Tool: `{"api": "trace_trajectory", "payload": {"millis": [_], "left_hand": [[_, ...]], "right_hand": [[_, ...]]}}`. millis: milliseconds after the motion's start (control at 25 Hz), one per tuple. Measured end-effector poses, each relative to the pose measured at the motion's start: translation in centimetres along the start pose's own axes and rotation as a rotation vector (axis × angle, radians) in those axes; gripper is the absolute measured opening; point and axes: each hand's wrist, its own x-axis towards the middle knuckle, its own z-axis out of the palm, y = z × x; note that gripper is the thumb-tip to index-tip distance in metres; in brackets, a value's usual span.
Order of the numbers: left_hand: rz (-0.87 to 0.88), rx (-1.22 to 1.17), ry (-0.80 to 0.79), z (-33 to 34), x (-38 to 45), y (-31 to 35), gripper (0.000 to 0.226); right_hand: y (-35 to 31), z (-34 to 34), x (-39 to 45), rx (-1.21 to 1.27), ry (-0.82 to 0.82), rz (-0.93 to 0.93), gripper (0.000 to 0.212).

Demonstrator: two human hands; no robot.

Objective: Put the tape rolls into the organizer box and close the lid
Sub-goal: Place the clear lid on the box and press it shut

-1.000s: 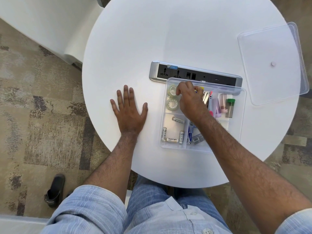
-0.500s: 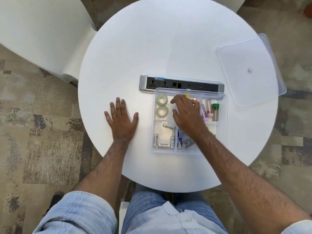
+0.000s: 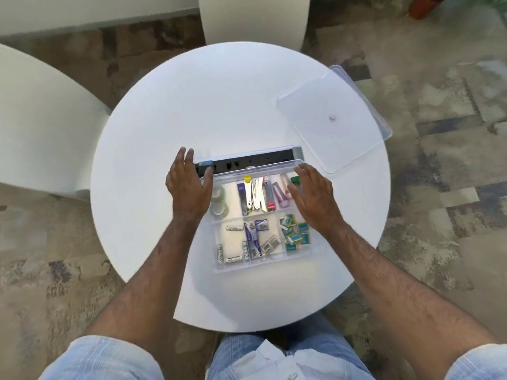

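Note:
A clear organizer box [image 3: 274, 266] sits on the round white table [image 3: 164, 133], its top uncovered. Two clear tape rolls [image 3: 218, 202] lie in its far left compartment, one behind the other. My left hand [image 3: 189, 187] is at the box's left far corner, fingers apart, partly covering the tape compartment. My right hand [image 3: 315, 198] hovers over the box's right side, fingers spread, holding nothing. The clear lid [image 3: 334, 119] lies flat on the table at the far right, apart from the box.
A grey power strip [image 3: 247, 161] runs along the box's far edge. Other compartments hold batteries [image 3: 230, 256], staple boxes [image 3: 295, 237] and small tools [image 3: 255, 196]. White chairs [image 3: 35, 127] stand left and behind the table. The lid overhangs the table's right edge.
My left hand lifted off the table and moved right to the box's left corner. My right hand left the middle compartment and shifted to the box's right side. The view tilted further out.

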Motion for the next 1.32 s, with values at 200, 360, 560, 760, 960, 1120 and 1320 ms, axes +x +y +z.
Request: {"api": "trace_trajectory", "payload": {"millis": [200, 360, 560, 760, 960, 1120, 1320], "left_hand": [[0.179, 0.022, -0.097, 2.9, 2.2, 8.6, 0.062], [0.193, -0.028, -0.155, 6.4, 2.6, 14.2, 0.068], [0.264, 0.031, -0.226, 9.3, 3.2, 18.3, 0.072], [0.312, 0.104, -0.308, 11.4, 3.5, 20.9, 0.072], [0.358, 0.239, -0.435, 13.1, 4.4, 23.2, 0.077], [0.388, 0.378, -0.594, 15.0, 5.2, 25.1, 0.082], [0.353, 0.489, -0.738, 16.8, 5.6, 26.5, 0.078]], "right_hand": [[6.6, -1.2, 0.4, -0.011, -0.066, 0.209, 0.058], [10.8, -1.0, 0.4, -0.055, -0.231, 0.257, 0.065], [13.1, -1.1, -1.1, -0.098, -0.237, 0.238, 0.064], [15.5, -2.0, -4.6, -0.087, -0.13, 0.241, 0.063], [16.9, -2.8, -7.8, -0.1, -0.032, 0.257, 0.046], [17.9, -2.8, -8.9, 0.197, 0.171, 0.465, 0.024], [20.4, -3.3, -7.3, 0.511, 0.28, 0.96, 0.048]]}}
